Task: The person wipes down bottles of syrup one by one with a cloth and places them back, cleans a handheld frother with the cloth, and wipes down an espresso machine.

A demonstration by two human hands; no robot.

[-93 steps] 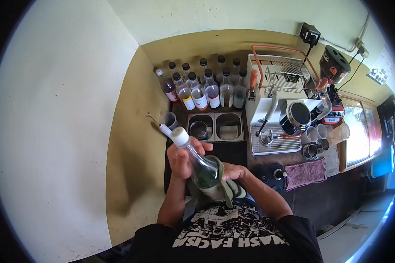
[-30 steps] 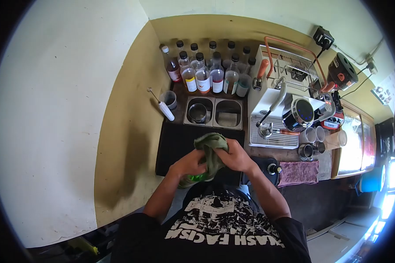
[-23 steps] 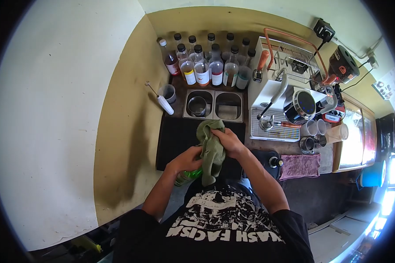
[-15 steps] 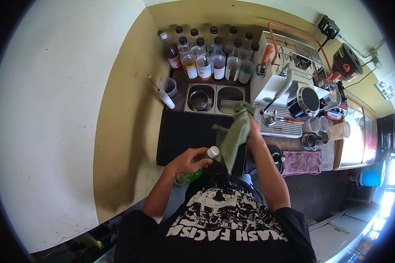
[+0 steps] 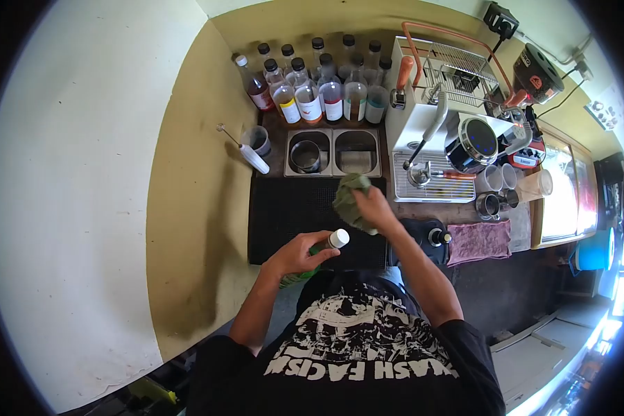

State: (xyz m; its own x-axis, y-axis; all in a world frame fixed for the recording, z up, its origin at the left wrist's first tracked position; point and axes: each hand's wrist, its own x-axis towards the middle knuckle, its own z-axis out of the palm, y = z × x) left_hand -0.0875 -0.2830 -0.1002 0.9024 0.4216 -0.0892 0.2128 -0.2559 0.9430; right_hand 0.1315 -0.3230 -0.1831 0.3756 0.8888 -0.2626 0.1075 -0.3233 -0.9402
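My left hand (image 5: 299,255) is wrapped round the neck of a green bottle (image 5: 292,279) with a white cap (image 5: 338,238). The bottle is held close to my shirt, its lower part partly hidden by my hand and body. My right hand (image 5: 376,210) grips a bunched green cloth (image 5: 352,201) above the black bar mat (image 5: 277,215). Just beyond the cloth are two steel containers set in the counter, and a metal cup (image 5: 306,157) stands in the left one.
Several syrup bottles (image 5: 309,100) line the back wall. On the right stand an espresso machine (image 5: 412,125), clear cups (image 5: 491,179) and a folded pink cloth (image 5: 480,241). A handheld frother (image 5: 254,159) leans by a plastic cup (image 5: 256,141) at left. A dark tamper-like item (image 5: 438,237) is near my right forearm.
The green cloth has gone from hanging loose to bunched up, and my right hand has shifted left with it. My left hand still holds the bottle. The view has shifted slightly.
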